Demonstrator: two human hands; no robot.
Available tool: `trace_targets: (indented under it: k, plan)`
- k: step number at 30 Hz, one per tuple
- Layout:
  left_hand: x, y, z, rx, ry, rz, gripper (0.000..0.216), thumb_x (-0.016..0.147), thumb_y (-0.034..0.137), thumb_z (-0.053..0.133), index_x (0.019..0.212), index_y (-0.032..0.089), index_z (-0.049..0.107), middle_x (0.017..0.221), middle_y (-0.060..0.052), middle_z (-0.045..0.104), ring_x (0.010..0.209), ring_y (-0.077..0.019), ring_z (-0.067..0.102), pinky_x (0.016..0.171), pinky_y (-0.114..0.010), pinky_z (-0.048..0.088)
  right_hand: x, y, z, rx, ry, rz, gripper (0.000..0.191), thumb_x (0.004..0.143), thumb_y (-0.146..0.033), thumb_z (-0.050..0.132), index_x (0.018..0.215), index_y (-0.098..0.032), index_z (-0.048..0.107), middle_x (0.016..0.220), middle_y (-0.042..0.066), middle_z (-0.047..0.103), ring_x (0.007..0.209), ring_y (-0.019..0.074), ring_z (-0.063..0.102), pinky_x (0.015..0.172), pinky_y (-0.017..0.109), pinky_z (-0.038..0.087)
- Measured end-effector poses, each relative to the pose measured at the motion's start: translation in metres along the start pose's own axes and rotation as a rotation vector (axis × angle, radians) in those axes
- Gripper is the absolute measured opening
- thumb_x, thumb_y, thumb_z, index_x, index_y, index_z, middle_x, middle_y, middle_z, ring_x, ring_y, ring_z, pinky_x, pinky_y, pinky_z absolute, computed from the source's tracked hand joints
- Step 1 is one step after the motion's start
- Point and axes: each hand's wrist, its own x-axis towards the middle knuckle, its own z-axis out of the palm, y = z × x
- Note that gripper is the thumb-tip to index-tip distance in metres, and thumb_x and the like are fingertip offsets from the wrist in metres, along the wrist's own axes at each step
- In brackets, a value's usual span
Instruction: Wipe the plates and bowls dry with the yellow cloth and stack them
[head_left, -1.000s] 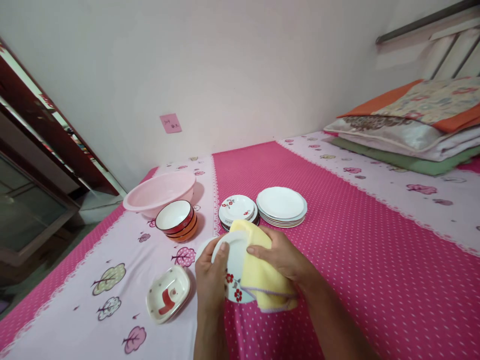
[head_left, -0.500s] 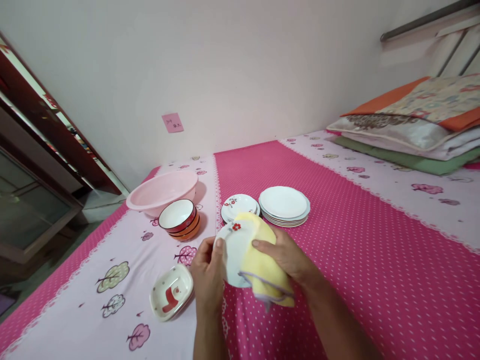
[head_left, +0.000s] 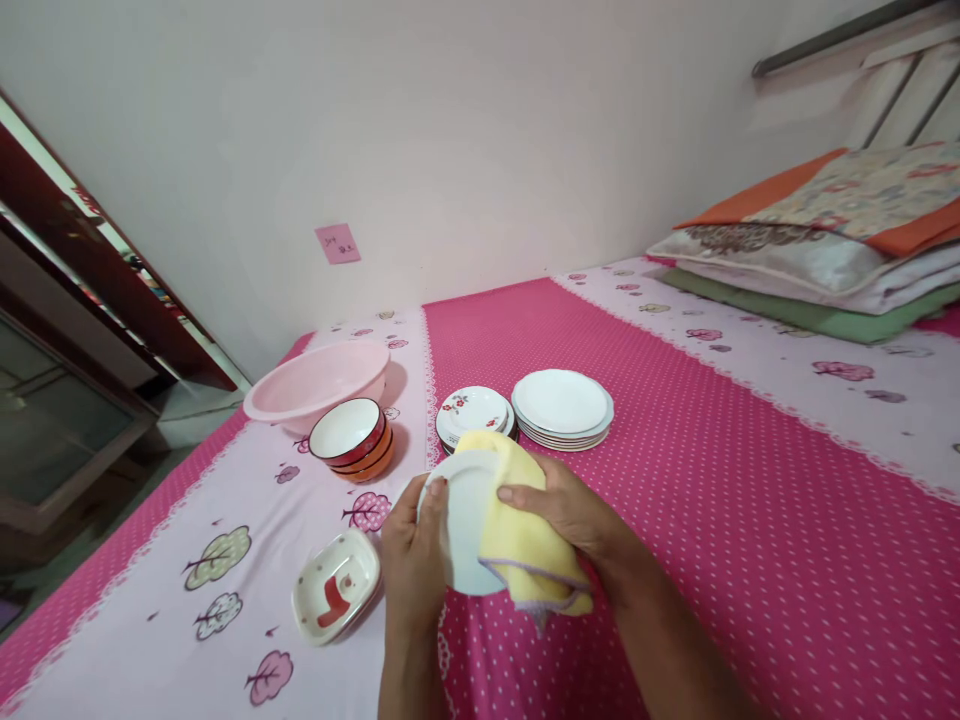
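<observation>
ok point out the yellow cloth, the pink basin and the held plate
Yellow cloth [head_left: 520, 530], head view: on its folded middle.
Pink basin [head_left: 321, 378], head view: on its inner surface.
Held plate [head_left: 464, 525], head view: on its pale surface.

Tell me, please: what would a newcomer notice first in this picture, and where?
Probably the bright yellow cloth, low in the middle, held by the right hand against a white plate in the left hand. Beneath them spreads a vivid pink, dotted cover. Farther back, at left, a pale pink basin stands behind the stacked bowls.

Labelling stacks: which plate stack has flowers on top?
The left plate stack: red flowers show on its top, whereas the right plate stack is plain white on top.
</observation>
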Motion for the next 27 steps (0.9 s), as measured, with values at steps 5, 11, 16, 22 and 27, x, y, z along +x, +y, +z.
trace_targets:
  k: [5,11,16,22,27]
  plan:
    - [0.001,-0.01,0.011,-0.043,0.486,0.088,0.039,0.091,0.059,0.067,0.096,0.02,0.07,0.084,-0.002,0.073,0.072,-0.0188,0.064,0.063,-0.029,0.05,0.013,0.026,0.034,0.279,-0.024,0.029,0.063,0.065,-0.041,0.092,0.118,-0.015,0.072,0.095,0.01,0.082,0.081,0.0257,0.078,0.077,0.034,0.061]
    - [0.002,-0.015,0.01,0.029,0.502,0.158,0.038,0.096,0.059,0.06,0.091,0.022,0.064,0.075,0.002,0.062,0.066,-0.0158,0.053,0.062,-0.028,0.044,0.019,0.037,0.034,0.245,0.041,-0.001,0.054,0.067,-0.041,0.091,0.11,-0.015,0.072,0.095,0.01,0.082,0.078,0.0261,0.078,0.076,0.035,0.061]
    - [0.008,-0.006,-0.007,0.175,0.106,0.151,0.04,0.086,0.059,0.073,0.081,0.019,0.068,0.067,0.003,0.059,0.061,-0.0137,0.051,0.056,-0.023,0.04,0.007,0.007,-0.011,-0.091,0.07,0.003,0.048,0.069,-0.037,0.087,0.11,-0.016,0.073,0.093,0.008,0.082,0.075,0.0253,0.075,0.069,0.035,0.059]
    - [0.008,-0.001,-0.018,0.183,-0.265,-0.017,0.039,0.084,0.056,0.078,0.079,0.018,0.068,0.063,0.004,0.056,0.053,-0.0095,0.045,0.049,-0.02,0.035,-0.004,-0.006,-0.034,-0.309,-0.029,0.055,0.045,0.072,-0.033,0.083,0.114,-0.017,0.076,0.095,0.005,0.082,0.078,0.0248,0.075,0.066,0.032,0.057]
    - [0.007,-0.005,-0.02,0.184,-0.29,-0.053,0.042,0.086,0.058,0.075,0.075,0.019,0.061,0.056,0.008,0.046,0.045,-0.0071,0.037,0.043,-0.019,0.029,0.002,-0.001,-0.033,-0.227,-0.01,0.016,0.054,0.072,-0.037,0.086,0.12,-0.016,0.074,0.099,0.008,0.082,0.081,0.0266,0.076,0.072,0.037,0.06]
